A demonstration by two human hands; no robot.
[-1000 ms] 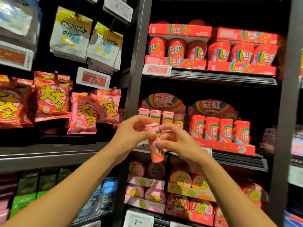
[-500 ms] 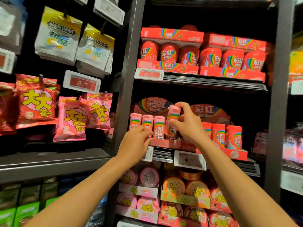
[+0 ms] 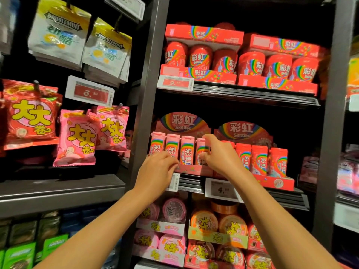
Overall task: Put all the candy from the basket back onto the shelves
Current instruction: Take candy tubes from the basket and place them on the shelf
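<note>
A pink Skittles box stands upright as the rightmost of a row in the pink display tray on the middle shelf. My right hand is wrapped around it, thumb and fingers on its top and side. My left hand rests on the tray's front left edge, fingers curled against the cardboard, over the lower part of the other pink boxes. The basket is not in view.
Red Skittles boxes fill the tray to the right. Red tubs sit on the shelf above, round gum cans below. Hanging candy bags fill the left bay. A dark upright post divides the bays.
My right hand carried the pink box from in front of me up to the shelf and lowered it into the tray's row. My left hand let go of it and moved onto the tray's edge.
</note>
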